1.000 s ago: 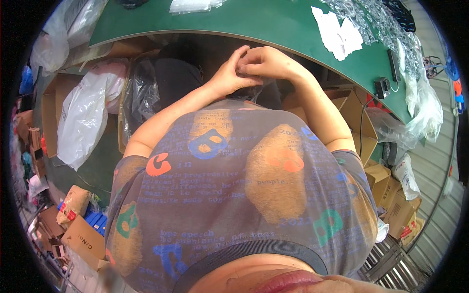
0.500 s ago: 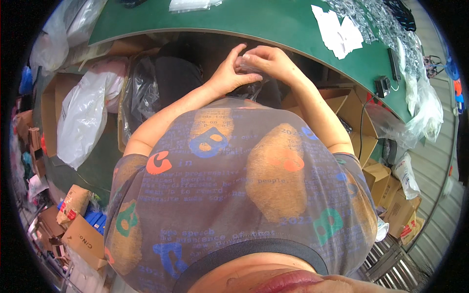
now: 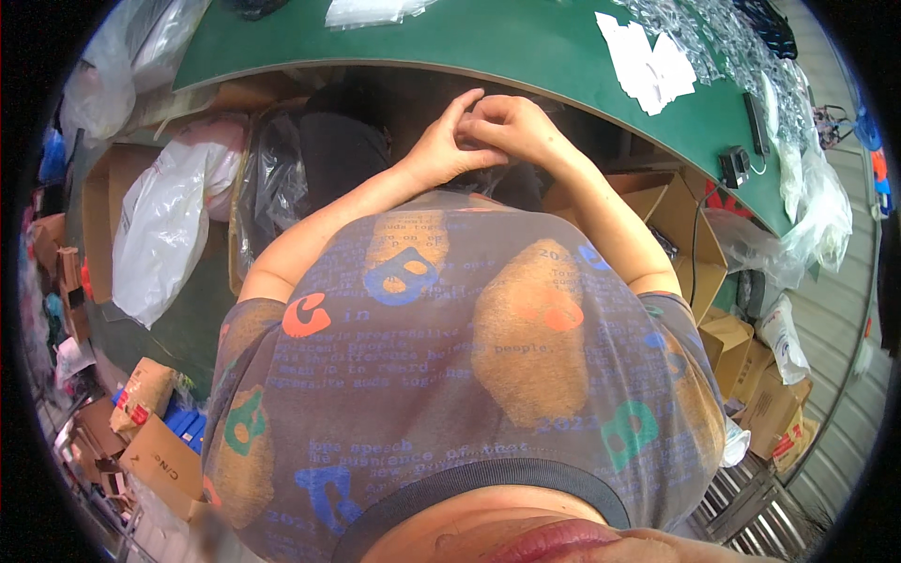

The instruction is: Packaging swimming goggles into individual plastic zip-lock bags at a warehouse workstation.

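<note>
Both hands meet in front of my body, just short of the near edge of the green table (image 3: pixel 507 47). My left hand (image 3: pixel 443 148) is curled, its fingers and thumb bent toward the other hand. My right hand (image 3: pixel 519 129) is closed, with its fingertips reaching in between the left thumb and fingers. Whatever is pinched between them, if anything, is hidden or too small to name. Dark shadow under the table lies behind the hands.
White paper pieces (image 3: pixel 648 66) lie on the table, with clear plastic wrappings (image 3: pixel 741 56) at the far right. A small black device (image 3: pixel 735 167) with a cable sits at the table edge. Left stands a carton holding a white plastic bag (image 3: pixel 161 239); more open cartons (image 3: pixel 690 235) are on the right.
The hands have drawn closer together and the right fingers curl further in. Clear plastic seen just below them earlier is hardly visible now.
</note>
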Motion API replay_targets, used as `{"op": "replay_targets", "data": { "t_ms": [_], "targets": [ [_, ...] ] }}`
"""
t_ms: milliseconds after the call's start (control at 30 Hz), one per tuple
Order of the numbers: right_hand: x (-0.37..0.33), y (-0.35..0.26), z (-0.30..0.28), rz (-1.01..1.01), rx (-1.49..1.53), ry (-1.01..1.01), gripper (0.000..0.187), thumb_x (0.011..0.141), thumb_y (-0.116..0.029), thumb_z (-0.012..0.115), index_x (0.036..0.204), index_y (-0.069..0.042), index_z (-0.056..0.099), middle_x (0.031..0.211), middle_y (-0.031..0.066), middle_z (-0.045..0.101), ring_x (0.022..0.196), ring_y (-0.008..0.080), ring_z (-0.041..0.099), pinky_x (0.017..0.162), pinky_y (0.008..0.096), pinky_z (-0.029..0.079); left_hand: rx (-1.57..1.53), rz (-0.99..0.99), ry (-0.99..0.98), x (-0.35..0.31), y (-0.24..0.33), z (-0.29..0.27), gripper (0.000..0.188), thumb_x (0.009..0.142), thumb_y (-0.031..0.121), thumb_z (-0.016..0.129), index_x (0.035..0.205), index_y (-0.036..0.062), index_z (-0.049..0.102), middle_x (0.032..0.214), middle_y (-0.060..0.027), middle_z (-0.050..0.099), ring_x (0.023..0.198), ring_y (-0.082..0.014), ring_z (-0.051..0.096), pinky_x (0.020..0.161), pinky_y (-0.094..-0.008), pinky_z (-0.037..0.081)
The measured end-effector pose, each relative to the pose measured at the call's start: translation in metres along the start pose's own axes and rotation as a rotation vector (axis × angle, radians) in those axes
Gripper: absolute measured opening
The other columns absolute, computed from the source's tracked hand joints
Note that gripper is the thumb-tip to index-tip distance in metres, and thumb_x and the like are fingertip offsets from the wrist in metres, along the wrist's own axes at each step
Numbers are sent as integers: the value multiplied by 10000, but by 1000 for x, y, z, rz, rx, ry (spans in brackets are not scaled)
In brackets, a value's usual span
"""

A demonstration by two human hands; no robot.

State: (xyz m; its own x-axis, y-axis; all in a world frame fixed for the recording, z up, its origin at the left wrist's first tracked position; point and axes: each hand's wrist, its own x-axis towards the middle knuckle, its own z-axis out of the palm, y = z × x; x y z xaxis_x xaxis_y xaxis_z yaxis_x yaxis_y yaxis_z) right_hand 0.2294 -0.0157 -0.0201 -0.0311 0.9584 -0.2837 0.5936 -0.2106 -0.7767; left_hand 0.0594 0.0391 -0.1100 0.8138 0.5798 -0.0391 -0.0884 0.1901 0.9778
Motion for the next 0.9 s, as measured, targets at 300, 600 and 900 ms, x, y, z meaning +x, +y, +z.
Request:
{"op": "replay_targets", "data": {
  "t_ms": [300, 600, 900],
  "targets": [
    [-26, 32, -4, -17, 113, 139, 394, 967, -335, 712, 1210, -25, 698, 1001, 46, 673, 898, 124, 615, 809, 285, 506, -49, -37, 20, -3, 16, -7, 989, 807, 78, 874, 1581, 41, 259, 1107, -116, 645, 1054, -178, 651, 938, -324, 538],
    [-48, 1, -7, -350, -274, 296, 144, 900, -191, 705, 995, -85, 725, 910, 109, 627, 901, 323, 656, 774, 428, 544, 522, 284, -158, 5, 68, -27, 111, 926, 148, 730, 980, 51, 728, 1101, -55, 658, 1052, -187, 643, 899, -334, 521],
    [-58, -23, -9, -480, -557, 215, 110, 899, -184, 672, 971, -111, 713, 826, 75, 638, 782, 297, 651, 727, 413, 492, 1030, 534, -257, -9, 95, -26, 133, 880, 204, 723, 927, 82, 696, 898, -88, 657, 903, -320, 636, 864, -437, 483]
  ]
}}
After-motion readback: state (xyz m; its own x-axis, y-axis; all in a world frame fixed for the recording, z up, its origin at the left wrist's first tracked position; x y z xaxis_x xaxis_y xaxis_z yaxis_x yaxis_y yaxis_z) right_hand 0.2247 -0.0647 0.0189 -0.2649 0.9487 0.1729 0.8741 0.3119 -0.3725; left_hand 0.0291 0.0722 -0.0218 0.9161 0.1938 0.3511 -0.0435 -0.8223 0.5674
